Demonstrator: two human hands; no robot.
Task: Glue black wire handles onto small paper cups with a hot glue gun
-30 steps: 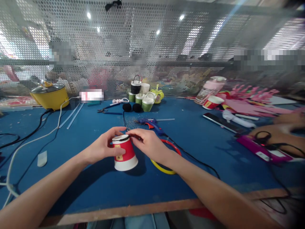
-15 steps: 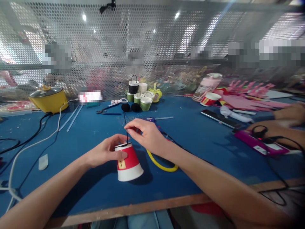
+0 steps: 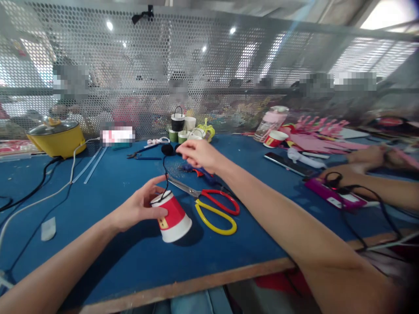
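Observation:
My left hand (image 3: 144,203) is closed around a red and white paper cup (image 3: 175,213), which is upside down and tilted, its wide rim toward the lower right. Black cord (image 3: 166,181) lies along the cup's raised base and runs slackly up toward a round black ball (image 3: 167,149). Over the table, my right hand (image 3: 198,153) has its fingers curled together. Their tips are at a second black ball, mostly hidden behind them; whether they grip it is unclear. Scissors (image 3: 218,213) with one red and one yellow handle lie right of the cup.
Small green, white and black cups (image 3: 177,122) stand at the back. Pliers (image 3: 144,153) lie left of them, a yellow pot (image 3: 57,139) farther left. At right are a phone (image 3: 288,165), a purple power strip (image 3: 334,194) and another person's arm (image 3: 376,179).
My right hand has let go of the cord above the cup and moved up and away to the black balls. The cord now hangs slack. The scissors have come into fuller view.

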